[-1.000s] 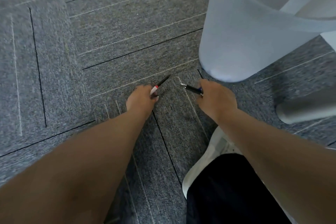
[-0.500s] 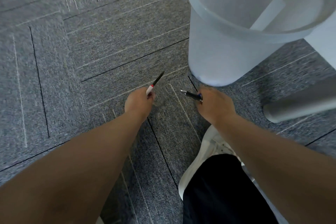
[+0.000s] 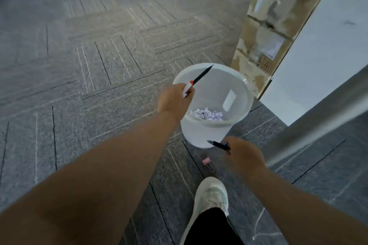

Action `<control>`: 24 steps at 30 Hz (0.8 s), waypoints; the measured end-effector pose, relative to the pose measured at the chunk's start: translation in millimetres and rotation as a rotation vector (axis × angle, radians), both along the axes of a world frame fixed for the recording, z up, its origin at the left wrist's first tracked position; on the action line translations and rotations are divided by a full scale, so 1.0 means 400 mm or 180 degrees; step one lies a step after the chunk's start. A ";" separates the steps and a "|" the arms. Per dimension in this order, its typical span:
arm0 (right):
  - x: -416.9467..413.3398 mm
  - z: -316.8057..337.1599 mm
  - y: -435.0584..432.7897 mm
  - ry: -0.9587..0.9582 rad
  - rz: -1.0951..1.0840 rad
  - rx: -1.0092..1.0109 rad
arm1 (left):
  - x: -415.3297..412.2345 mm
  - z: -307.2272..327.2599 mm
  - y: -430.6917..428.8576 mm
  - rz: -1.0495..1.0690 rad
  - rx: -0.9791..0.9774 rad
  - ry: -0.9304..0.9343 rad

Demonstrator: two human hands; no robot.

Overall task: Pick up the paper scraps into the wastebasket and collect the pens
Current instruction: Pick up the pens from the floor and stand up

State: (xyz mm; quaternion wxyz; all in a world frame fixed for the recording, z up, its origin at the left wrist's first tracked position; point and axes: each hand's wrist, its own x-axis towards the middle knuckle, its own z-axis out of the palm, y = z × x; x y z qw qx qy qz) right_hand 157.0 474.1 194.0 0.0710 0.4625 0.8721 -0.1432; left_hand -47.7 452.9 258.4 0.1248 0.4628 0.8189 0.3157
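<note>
- Dark pen (image 3: 218, 144), slim, gripped in the curled right hand (image 3: 244, 155) above ribbed grey carpet (image 3: 99, 85).
- Pink clip (image 3: 207, 162) lies on the carpet, just beyond a white shoe (image 3: 211, 195).
- Bin (image 3: 199, 135): round translucent plastic, with crumpled paper scraps (image 3: 207, 114) at its bottom.
- Left hand (image 3: 173, 100) grips a white pen (image 3: 199, 79) with a red band and a black tapered end, over the bin's rim.
- Cardboard boxes (image 3: 264, 26) stand stacked beyond.

Grey carpet floor (image 3: 111, 69) — wastebasket (image 3: 201, 135), pink binder clip (image 3: 207, 161), shoe (image 3: 211, 195).

A pen in each of two hands (image 3: 175, 99).
</note>
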 end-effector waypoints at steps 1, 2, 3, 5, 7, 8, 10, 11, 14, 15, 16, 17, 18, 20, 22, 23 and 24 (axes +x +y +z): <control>0.012 0.004 0.011 -0.0024 -0.0047 0.0019 | 0.001 -0.001 0.022 -0.0027 -0.0273 0.0025; 0.022 0.006 0.020 -0.0042 -0.0082 0.0039 | 0.001 -0.011 0.039 -0.0069 -0.0497 -0.0084; 0.029 0.006 0.026 -0.0048 -0.0100 0.0057 | 0.004 -0.019 0.047 -0.0108 -0.0625 -0.0293; 0.036 -0.005 0.033 -0.0052 -0.0090 0.0062 | 0.013 -0.036 0.035 -0.0173 -0.0705 -0.0498; 0.031 -0.020 0.033 -0.0070 -0.0020 0.0073 | 0.012 -0.058 0.017 -0.0201 -0.0693 -0.0367; 0.027 -0.029 0.031 -0.0079 0.0004 0.0075 | 0.012 -0.065 0.011 -0.0154 -0.0596 -0.0255; 0.016 -0.054 0.026 -0.0081 0.0020 0.0040 | 0.013 -0.072 -0.004 0.0023 -0.0269 -0.0074; 0.011 -0.070 0.023 -0.0075 0.0019 -0.0002 | 0.016 -0.074 -0.016 0.0117 -0.0092 -0.0026; -0.005 -0.128 0.012 -0.0096 -0.0034 -0.0208 | 0.018 -0.108 -0.083 0.0319 0.0301 -0.0281; -0.014 -0.150 0.010 -0.0144 -0.0034 -0.0256 | 0.015 -0.134 -0.114 0.0368 0.0335 -0.0317; -0.023 -0.173 0.011 -0.0191 -0.0025 -0.0295 | 0.010 -0.166 -0.148 0.0406 0.0285 -0.0337; -0.034 -0.198 0.015 -0.0229 -0.0023 -0.0332 | 0.005 -0.208 -0.178 0.0427 0.0182 -0.0356; -0.044 -0.224 0.020 -0.0258 -0.0031 -0.0371 | 0.005 -0.250 -0.202 0.0452 0.0064 -0.0366; -0.062 -0.283 0.031 -0.0271 -0.0023 -0.0441 | 0.009 -0.335 -0.237 0.0525 -0.0185 -0.0345; -0.079 -0.348 0.040 -0.0298 0.0055 -0.0530 | 0.018 -0.417 -0.258 0.0568 -0.0411 -0.0437; -0.086 -0.379 0.042 -0.0337 0.0102 -0.0626 | 0.022 -0.455 -0.265 0.0595 -0.0512 -0.0510; -0.091 -0.408 0.042 -0.0400 0.0135 -0.0710 | 0.025 -0.492 -0.272 0.0612 -0.0613 -0.0587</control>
